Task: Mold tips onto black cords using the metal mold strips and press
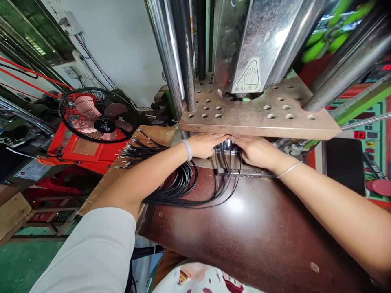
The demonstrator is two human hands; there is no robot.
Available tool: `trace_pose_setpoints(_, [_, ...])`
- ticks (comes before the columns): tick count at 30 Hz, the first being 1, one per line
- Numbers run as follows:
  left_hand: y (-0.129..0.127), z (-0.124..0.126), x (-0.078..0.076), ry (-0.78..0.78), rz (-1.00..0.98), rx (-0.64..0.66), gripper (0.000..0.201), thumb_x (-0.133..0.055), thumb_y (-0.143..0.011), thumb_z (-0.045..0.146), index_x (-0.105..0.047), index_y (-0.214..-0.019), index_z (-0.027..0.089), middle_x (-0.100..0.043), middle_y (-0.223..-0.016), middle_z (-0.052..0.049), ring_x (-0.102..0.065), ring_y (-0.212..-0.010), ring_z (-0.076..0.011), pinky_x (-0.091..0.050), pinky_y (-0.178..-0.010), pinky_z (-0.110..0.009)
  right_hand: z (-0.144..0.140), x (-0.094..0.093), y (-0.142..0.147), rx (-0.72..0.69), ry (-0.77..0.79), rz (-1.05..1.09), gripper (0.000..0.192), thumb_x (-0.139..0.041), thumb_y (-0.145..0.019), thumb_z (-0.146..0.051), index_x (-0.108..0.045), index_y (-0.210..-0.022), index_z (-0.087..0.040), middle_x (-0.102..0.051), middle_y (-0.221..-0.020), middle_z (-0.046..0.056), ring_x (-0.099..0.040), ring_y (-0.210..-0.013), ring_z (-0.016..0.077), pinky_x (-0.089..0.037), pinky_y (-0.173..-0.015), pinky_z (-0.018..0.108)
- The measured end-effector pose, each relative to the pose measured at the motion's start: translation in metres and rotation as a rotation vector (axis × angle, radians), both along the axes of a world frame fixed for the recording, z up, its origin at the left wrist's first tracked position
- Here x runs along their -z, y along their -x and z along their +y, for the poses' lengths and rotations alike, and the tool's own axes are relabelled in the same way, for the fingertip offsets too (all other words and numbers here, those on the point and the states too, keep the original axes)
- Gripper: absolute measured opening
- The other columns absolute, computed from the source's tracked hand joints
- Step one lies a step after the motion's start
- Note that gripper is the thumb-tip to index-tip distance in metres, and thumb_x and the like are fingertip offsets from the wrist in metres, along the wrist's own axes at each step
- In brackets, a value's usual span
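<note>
A worker's two bare hands meet under the perforated steel plate [259,116] of a vertical press, at the back edge of a dark brown worktable [259,236]. The left hand [204,145], a pale bangle [187,149] on its wrist, lies palm down with its fingers stretched toward the middle, resting on the ends of several black cables [183,183]; the fingertips are tucked beneath the plate, so whether they pinch anything cannot be told. The right hand [256,151], with a thin silver bracelet [288,169] on its wrist, reaches in from the other side, fingers curled down over the same cable ends just beside the left hand; its grip is likewise hidden. The cables run down from the hands across a narrow metal rail [247,173] and sweep leftward in a loose loop on the table, their far ends fanned out on a wooden board [152,136] to the left. Above the plate rise polished steel columns [166,53] and a ram bearing a triangular hand-warning sticker [249,76]. Off to the left stands a black-caged fan [97,115] with reddish blades, in front of a red machine housing [88,152]. A green and red control panel [366,122] shows at the right edge.
</note>
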State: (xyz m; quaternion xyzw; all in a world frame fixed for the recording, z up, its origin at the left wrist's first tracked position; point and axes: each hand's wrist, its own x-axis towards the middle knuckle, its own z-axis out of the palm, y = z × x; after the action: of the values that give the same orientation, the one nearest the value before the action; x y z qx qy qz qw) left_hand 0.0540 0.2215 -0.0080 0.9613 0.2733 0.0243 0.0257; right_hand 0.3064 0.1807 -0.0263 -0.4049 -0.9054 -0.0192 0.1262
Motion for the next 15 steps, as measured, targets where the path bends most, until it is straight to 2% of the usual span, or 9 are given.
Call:
trace_pose_setpoints(2, [0.008, -0.006, -0.001, 0.031, 0.022, 0.002, 0.064, -0.053, -0.083, 0.014, -0.040, -0.146, 0.007, -0.038, -0.154, -0.014, -0.040, -0.141, -0.0228, -0.030, -0.121, -0.034, -0.006, 0.003, -0.001, 0.053, -0.033, -0.090, 0.052, -0.047, -0.081, -0.014, -0.056, -0.132, -0.007, -0.063, -0.128, 0.017, -0.064, -0.110, 0.0299, -0.051, -0.096, 0.042])
trace_pose_setpoints(5, [0.017, -0.007, -0.003, 0.039, 0.007, -0.090, 0.056, -0.050, -0.089, 0.021, -0.045, -0.143, 0.009, -0.041, -0.153, -0.013, -0.041, -0.140, -0.0206, -0.031, -0.120, -0.032, -0.005, 0.004, -0.008, 0.133, -0.073, -0.090, 0.048, -0.045, -0.087, -0.023, -0.058, -0.129, -0.005, -0.066, -0.121, 0.018, -0.065, -0.105, 0.0314, -0.052, -0.093, 0.044])
trace_pose_setpoints(8, [0.016, -0.014, -0.016, 0.040, 0.013, -0.196, 0.051, -0.053, -0.087, 0.021, -0.052, -0.137, 0.010, -0.045, -0.150, -0.013, -0.044, -0.138, -0.0238, -0.033, -0.119, -0.036, -0.006, -0.005, -0.012, 0.138, -0.077, -0.066, 0.046, -0.043, -0.088, -0.026, -0.060, -0.125, -0.006, -0.064, -0.124, 0.019, -0.063, -0.110, 0.0329, -0.049, -0.096, 0.047])
trace_pose_setpoints(10, [0.018, -0.037, -0.032, 0.031, -0.072, -0.283, 0.045, -0.053, -0.086, 0.019, -0.057, -0.130, 0.010, -0.051, -0.144, -0.015, -0.049, -0.133, -0.0272, -0.036, -0.116, -0.042, -0.028, -0.016, -0.015, 0.201, -0.083, 0.027, 0.044, -0.043, -0.088, -0.031, -0.063, -0.119, -0.008, -0.066, -0.118, 0.020, -0.061, -0.109, 0.0355, -0.048, -0.096, 0.053])
trace_pose_setpoints(11, [0.024, -0.057, -0.040, 0.054, -0.157, -0.312, 0.042, -0.054, -0.085, 0.018, -0.059, -0.126, 0.010, -0.055, -0.139, -0.016, -0.052, -0.129, -0.0282, -0.038, -0.114, -0.044, -0.050, -0.021, -0.018, 0.230, -0.061, 0.129, 0.041, -0.043, -0.089, -0.034, -0.065, -0.114, -0.010, -0.067, -0.115, 0.019, -0.061, -0.108, 0.0355, -0.047, -0.096, 0.054])
trace_pose_setpoints(12, [0.034, -0.083, -0.045, 0.131, -0.248, -0.315, 0.039, -0.055, -0.085, 0.018, -0.061, -0.122, 0.011, -0.059, -0.132, -0.015, -0.056, -0.123, -0.0280, -0.042, -0.110, -0.044, -0.081, -0.022, -0.021, 0.255, -0.012, 0.257, 0.038, -0.045, -0.089, -0.038, -0.067, -0.109, -0.014, -0.067, -0.111, 0.018, -0.061, -0.108, 0.0348, -0.047, -0.097, 0.054])
trace_pose_setpoints(13, [0.048, -0.113, -0.046, 0.283, -0.334, -0.279, 0.035, -0.058, -0.083, 0.020, -0.063, -0.117, 0.013, -0.063, -0.123, -0.014, -0.060, -0.115, -0.0266, -0.046, -0.105, -0.043, -0.119, -0.020, -0.026, 0.269, 0.092, 0.412, 0.035, -0.048, -0.089, -0.043, -0.069, -0.103, -0.019, -0.067, -0.108, 0.015, -0.062, -0.106, 0.0326, -0.049, -0.097, 0.051])
trace_pose_setpoints(14, [0.065, -0.146, -0.040, 0.546, -0.386, -0.207, 0.031, -0.063, -0.081, 0.022, -0.065, -0.111, 0.016, -0.067, -0.112, -0.011, -0.065, -0.103, -0.0236, -0.052, -0.096, -0.038, -0.162, -0.013, -0.030, 0.262, 0.306, 0.524, 0.029, -0.054, -0.086, -0.047, -0.071, -0.095, -0.027, -0.069, -0.102, 0.012, -0.065, -0.097, 0.0307, -0.054, -0.089, 0.046])
trace_pose_setpoints(15, [0.085, -0.180, -0.029, 0.943, -0.357, -0.112, 0.030, -0.066, -0.080, 0.025, -0.066, -0.109, 0.019, -0.069, -0.101, -0.007, -0.067, -0.090, -0.0203, -0.056, -0.084, -0.034, -0.208, -0.001, -0.034, 0.284, 0.562, 0.587, 0.023, -0.061, -0.080, -0.052, -0.073, -0.086, -0.033, -0.070, -0.093, 0.010, -0.066, -0.087, 0.0305, -0.058, -0.078, 0.042])
